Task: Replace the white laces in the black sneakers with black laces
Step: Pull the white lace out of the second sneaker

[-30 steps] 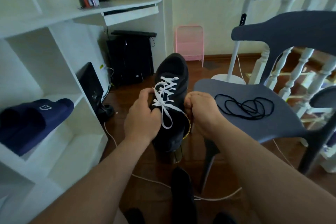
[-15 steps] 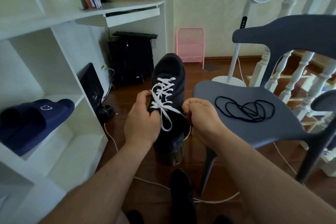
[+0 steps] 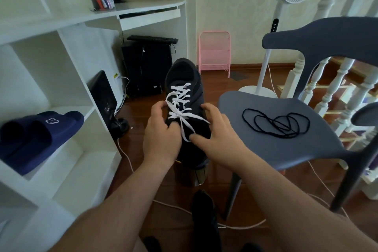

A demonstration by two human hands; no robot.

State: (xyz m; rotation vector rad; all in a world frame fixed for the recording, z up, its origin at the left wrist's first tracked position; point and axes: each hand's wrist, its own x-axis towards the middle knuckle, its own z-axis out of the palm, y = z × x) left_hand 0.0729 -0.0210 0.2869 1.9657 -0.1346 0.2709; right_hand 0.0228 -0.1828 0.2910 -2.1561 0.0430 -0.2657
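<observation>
Left hand (image 3: pixel 161 139) grips the sneaker (image 3: pixel 185 108); right hand (image 3: pixel 214 139), fingers spread, seemingly touches the soft, limp white lace (image 3: pixel 181 106). Best pinched near its ends.

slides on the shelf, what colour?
Navy blue slides with a small white flower-like logo on the strap, on the white shelf. Head view, lower left.
</observation>
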